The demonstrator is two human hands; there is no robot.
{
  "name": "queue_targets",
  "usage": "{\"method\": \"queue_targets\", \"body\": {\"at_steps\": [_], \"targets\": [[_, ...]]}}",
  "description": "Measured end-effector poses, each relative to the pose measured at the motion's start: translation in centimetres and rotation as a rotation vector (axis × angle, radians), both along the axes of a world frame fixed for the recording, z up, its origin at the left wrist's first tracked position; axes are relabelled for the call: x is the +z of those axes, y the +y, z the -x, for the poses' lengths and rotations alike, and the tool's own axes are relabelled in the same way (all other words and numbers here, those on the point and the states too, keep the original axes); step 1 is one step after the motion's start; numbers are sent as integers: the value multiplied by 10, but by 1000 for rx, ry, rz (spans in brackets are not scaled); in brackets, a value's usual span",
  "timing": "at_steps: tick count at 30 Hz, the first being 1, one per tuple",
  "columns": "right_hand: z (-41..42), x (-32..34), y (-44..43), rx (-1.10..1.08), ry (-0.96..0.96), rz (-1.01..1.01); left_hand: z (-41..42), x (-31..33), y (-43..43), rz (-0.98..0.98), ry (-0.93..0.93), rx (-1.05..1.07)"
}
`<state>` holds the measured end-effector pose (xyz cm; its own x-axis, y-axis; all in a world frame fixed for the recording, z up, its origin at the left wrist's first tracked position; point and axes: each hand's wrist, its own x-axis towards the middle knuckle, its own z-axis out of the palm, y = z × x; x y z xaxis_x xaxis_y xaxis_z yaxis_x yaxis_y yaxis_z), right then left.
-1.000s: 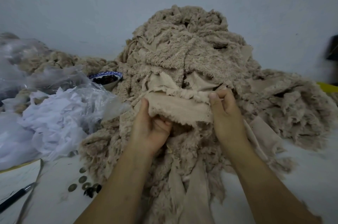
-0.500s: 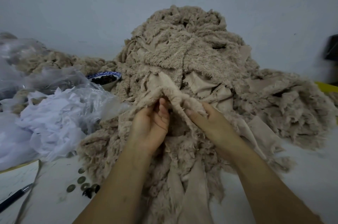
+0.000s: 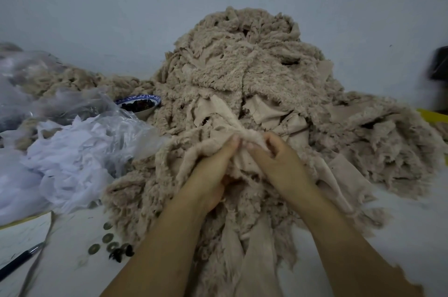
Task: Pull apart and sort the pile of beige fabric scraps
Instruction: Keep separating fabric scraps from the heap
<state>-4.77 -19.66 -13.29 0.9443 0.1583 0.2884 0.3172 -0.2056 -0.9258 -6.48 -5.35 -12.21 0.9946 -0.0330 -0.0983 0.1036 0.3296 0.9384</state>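
My left grip [image 3: 213, 170] and right grip [image 3: 278, 163] both pinch one fleecy scrap [image 3: 242, 138] at the front of the pile [image 3: 242, 66] on the bench [image 3: 400, 236]. Most of it looks unsorted; I judge we've barely begun.

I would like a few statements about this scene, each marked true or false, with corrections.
1. Both the left hand and the right hand pinch a beige scrap at the front of the pile. True.
2. The bowl stands right of the pile. False: it stands left of it.
3. The coins lie in the bowl. False: they lie on the table.
4. The pen lies at the lower left. True.
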Motion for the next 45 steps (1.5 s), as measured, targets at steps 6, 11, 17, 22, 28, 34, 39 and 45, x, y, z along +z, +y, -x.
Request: {"method": "queue_targets", "body": {"at_steps": [6,11,17,22,28,34,39,45], "targets": [[-8,-7,-8,19,-5,184,-8,2,10,167,30,307],[-9,-3,-11,-160,-81,203,-9,3,10,353,26,321],[-2,12,-16,199,357,-437,-12,2,23,568,-9,245],[-1,14,-28,410,409,-511,-10,2,30,697,-29,63],[-11,6,-25,88,330,-359,-10,1,42,863,-115,45],[-12,8,-28,-94,255,-393,-10,2,39,755,-133,59],[-1,6,-15,-123,-40,-40,-4,-1,16,316,-145,122],[9,-1,12,-42,-62,48,10,-7,-14,-200,-53,179]]}}
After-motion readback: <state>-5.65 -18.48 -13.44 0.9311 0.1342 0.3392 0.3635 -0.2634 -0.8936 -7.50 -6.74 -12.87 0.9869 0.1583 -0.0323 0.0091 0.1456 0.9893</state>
